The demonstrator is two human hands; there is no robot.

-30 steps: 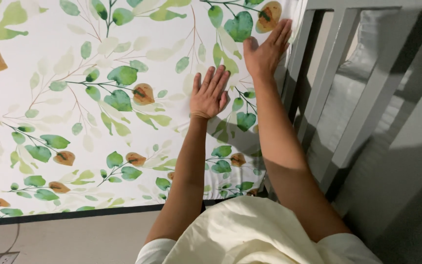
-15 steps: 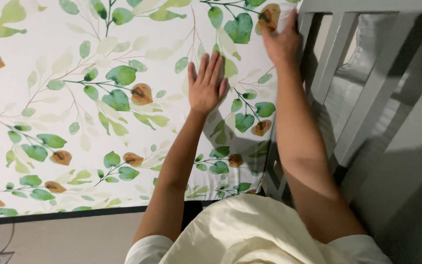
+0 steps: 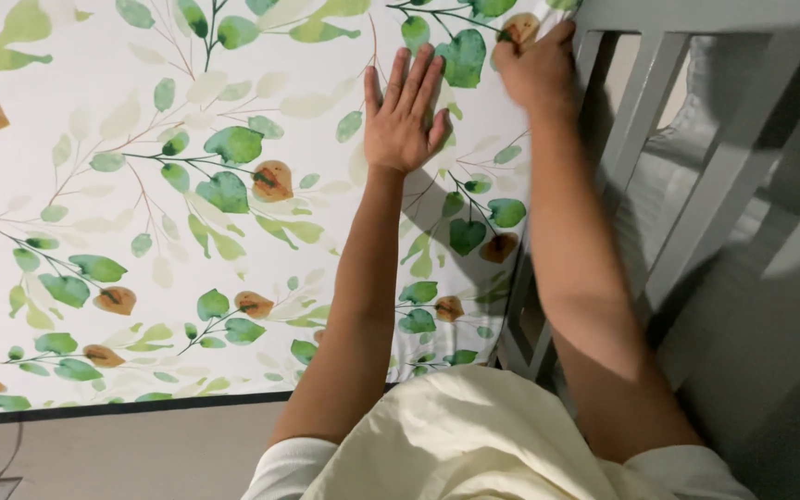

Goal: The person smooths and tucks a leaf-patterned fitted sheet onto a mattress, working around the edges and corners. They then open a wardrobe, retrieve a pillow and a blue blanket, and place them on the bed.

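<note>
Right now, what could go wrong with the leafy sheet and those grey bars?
1. The right hand grips the leafy sheet at its edge beside the grey bars; fingers might get pinched or knocked against the frame.
2. The left hand lies flat with no grip, so the fabric might slide or bunch under it.
3. Both arms stretch far out, so the person might lose balance.

The sheet [image 3: 187, 185] is matt printed cloth, smooth with faint creases, patterned in green and brown leaves on white; the bed frame [image 3: 687, 139] looks like wood painted a smooth grey, satin; the shirt [image 3: 474, 444] is soft cream cloth, matt
</note>
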